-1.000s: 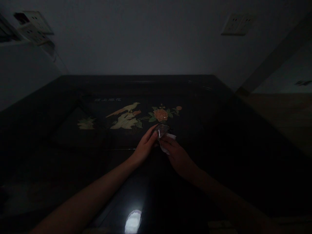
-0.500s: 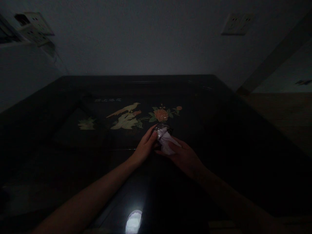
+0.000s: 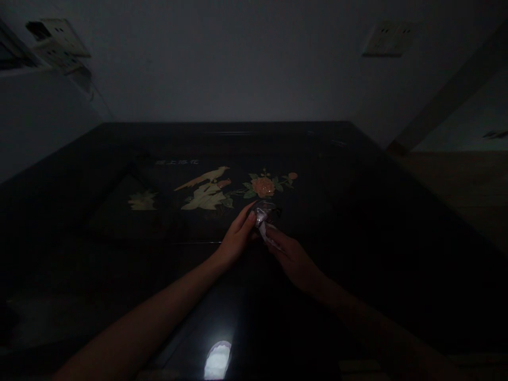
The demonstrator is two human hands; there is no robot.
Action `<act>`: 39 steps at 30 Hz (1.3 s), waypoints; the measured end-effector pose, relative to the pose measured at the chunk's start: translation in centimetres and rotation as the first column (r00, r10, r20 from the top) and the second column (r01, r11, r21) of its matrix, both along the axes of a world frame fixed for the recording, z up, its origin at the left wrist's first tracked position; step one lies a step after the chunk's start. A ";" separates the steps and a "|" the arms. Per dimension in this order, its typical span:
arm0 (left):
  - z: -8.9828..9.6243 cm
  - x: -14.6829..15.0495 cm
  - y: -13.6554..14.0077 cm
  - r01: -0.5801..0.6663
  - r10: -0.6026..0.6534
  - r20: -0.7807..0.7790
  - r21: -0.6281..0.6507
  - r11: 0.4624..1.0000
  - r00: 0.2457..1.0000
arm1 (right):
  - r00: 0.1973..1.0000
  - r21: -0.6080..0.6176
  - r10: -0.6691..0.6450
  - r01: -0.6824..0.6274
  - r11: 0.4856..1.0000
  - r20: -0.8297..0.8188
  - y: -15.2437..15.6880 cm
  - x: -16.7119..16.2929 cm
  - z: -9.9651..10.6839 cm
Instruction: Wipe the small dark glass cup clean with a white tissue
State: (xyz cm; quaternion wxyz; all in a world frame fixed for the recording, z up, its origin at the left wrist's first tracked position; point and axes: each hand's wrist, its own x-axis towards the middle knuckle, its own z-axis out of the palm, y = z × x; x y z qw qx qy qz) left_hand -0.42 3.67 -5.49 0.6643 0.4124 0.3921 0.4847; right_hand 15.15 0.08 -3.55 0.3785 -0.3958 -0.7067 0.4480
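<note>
Held low over the table is a small, see-through, shiny object (image 3: 261, 216) with dark thin edges and a dark hooked bit on its right; the dim light hides its exact kind. My left hand (image 3: 237, 233) grips its left side, thumb on the near face and the other fingers behind. A crumpled white tissue (image 3: 266, 236) is pinched in my right hand (image 3: 291, 256), its upper end against the lower right of the shiny object. My right fingers cover much of the tissue.
Beneath my hands is a dark glossy table (image 3: 317, 296) with an inlaid bird (image 3: 208, 177) and a flower (image 3: 263, 186). A bright light reflection shows near its front edge. Behind stands a pale wall (image 3: 222, 63) with sockets (image 3: 387, 38) at right and more at upper left.
My right hand has turned and its fingers have closed up over the tissue, so less white shows. My left hand stays put with the shiny object.
</note>
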 end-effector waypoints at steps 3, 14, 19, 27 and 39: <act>-0.1 0.0 0.1 0.004 -0.004 -0.005 0.002 1.000 1.000 | 0.983 0.172 0.009 -0.041 0.984 0.182 0.3 0.4 -0.6; -0.5 0.0 0.2 0.049 -0.047 -0.030 0.081 0.996 0.998 | 0.666 0.491 -0.265 -0.174 0.854 0.697 0.6 1.0 0.2; -0.6 0.0 0.3 0.059 -0.049 -0.080 0.124 0.991 0.996 | 0.592 0.550 -0.350 -0.195 0.812 0.726 0.5 1.0 0.2; -0.6 -0.2 0.3 0.056 -0.042 -0.120 0.110 0.992 0.992 | 0.641 0.498 -0.297 -0.154 0.853 0.708 0.5 0.7 0.0; -0.1 -0.2 0.0 0.037 -0.024 -0.117 0.112 0.993 0.993 | 0.974 0.151 -0.038 0.004 0.988 0.222 0.4 0.4 -0.5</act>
